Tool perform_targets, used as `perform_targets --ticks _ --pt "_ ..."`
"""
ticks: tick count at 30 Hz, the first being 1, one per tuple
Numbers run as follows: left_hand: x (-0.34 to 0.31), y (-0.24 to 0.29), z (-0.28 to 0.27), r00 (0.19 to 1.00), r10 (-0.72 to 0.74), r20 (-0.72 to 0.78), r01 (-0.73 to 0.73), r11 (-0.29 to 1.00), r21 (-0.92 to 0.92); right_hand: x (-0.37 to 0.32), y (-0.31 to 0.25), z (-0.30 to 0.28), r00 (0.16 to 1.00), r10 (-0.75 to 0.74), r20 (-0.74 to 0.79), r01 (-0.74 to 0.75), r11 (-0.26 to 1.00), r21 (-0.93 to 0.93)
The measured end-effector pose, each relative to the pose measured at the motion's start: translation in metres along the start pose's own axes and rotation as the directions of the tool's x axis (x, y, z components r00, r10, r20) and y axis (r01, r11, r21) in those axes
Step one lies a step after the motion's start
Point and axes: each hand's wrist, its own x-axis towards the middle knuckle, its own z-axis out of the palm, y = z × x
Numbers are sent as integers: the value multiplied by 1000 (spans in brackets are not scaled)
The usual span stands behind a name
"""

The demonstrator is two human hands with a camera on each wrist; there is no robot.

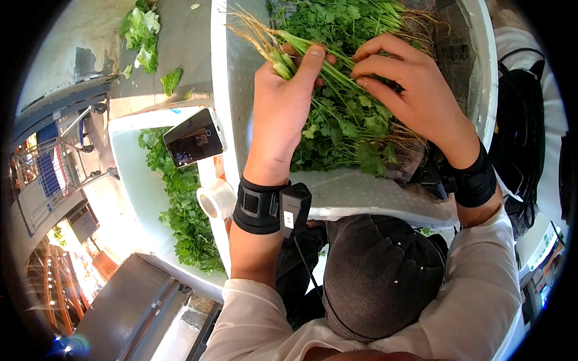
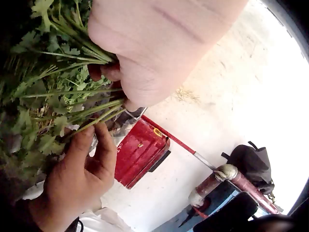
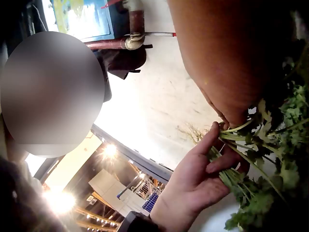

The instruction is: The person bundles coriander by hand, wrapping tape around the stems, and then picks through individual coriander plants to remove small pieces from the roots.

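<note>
Cilantro bunch (image 1: 334, 75), bare roots (image 1: 248, 31) on, is held just over the white box (image 1: 220, 108), above a pile of the same greens (image 1: 337, 141). Left hand (image 1: 283, 102) grips it near the root end, thumb laid across the stems, fingers curled round: closed, fairly narrow grip. Right hand (image 1: 415, 90) pinches a thin stem (image 2: 84, 126) farther toward the leaves, thumb and finger nearly meeting; other fingers loosely bent.

Handling, judged: light, bendy; stems fairly firm but snap if creased, leaves soft and easily bruised, roots wiry, may tangle. Maybe damp, can't tell. Best hold: gathered stems just above the roots; single stems low down, not by the leaves.

Farther out: phone (image 1: 194, 138) and tape roll (image 1: 215, 200) beside a second white box (image 1: 127, 174), leafy greens (image 1: 186, 225) inside.
</note>
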Motion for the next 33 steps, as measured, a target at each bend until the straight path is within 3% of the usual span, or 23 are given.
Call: perform_targets --ticks 4,8,11,13,15,17,19,21,23,24,25,27,29,31,32,33 --pt "-1 -1 6 997 45 -67 -46 999 1 -1 -4 3 997 70 27 -71 997 35" --pt "-2 -1 0 996 71 -57 -63 990 129 2 -4 1 1000 -30 -5 30 1000 -2" --pt "2 -2 -3 983 70 -171 -38 982 185 1 -8 -4 998 -53 18 54 998 -17" --pt "5 -4 -6 932 100 -348 -126 991 -53 0 -8 -4 998 -36 48 35 999 4" --pt "5 -5 -8 932 99 -349 -121 992 -41 0 -6 -2 984 91 -155 -83 995 57" --pt "4 -4 -6 939 99 -329 -119 992 -43 -4 1 -4 971 148 -190 -138 988 66" --pt "5 -3 -5 935 99 -340 -121 992 -43 -8 7 -3 919 244 -311 -162 950 266" --pt "6 -5 -6 931 102 -351 -124 991 -41 -11 12 -7 919 221 -326 -105 935 340" --pt "9 -10 -11 915 108 -388 -152 985 -84 -12 13 -13 819 265 -508 -23 902 432" --pt "9 -9 -12 915 109 -389 -152 985 -83 -13 22 -13 780 282 -558 123 805 580" --pt "9 -8 -11 908 114 -404 -156 985 -73 -13 29 -16 782 281 -556 124 805 581" --pt "8 -6 -11 899 122 -420 -163 985 -64 -13 41 -23 691 314 -651 318 676 664" --pt "8 -5 -10 911 91 -403 -136 987 -86 -15 40 -21 666 343 -662 278 709 648" --pt "7 -2 -6 921 71 -383 -111 990 -85 -2 9 -14 711 444 -545 -232 880 415" --pt "7 -1 -5 931 49 -363 -85 993 -84 -10 19 -11 786 449 -425 -299 878 374" --pt "6 0 -4 932 48 -360 -83 993 -83 -8 17 -11 784 451 -427 -301 877 374"
